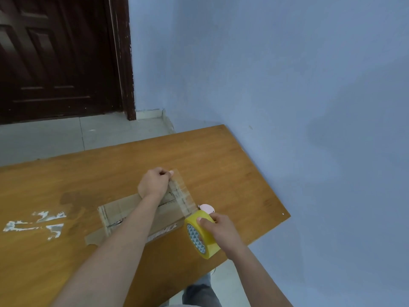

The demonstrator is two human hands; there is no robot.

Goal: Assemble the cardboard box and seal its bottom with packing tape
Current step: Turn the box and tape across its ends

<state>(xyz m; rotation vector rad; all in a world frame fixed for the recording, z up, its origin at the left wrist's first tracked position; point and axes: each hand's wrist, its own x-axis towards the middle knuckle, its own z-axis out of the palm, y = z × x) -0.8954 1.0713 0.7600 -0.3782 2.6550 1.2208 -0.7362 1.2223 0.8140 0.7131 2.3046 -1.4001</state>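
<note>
Tape scraps stick to the table near its left edge, and the cardboard box lies flat in the middle, partly under your left forearm. Your left hand pinches the free end of the clear tape strip above the box's far right corner. Your right hand grips the yellow tape roll near the table's right edge, beside a small pink object.

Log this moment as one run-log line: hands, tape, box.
left hand: pinches tape end | right hand: grips tape roll | tape strip: stretched over box | cardboard box: on table
</note>
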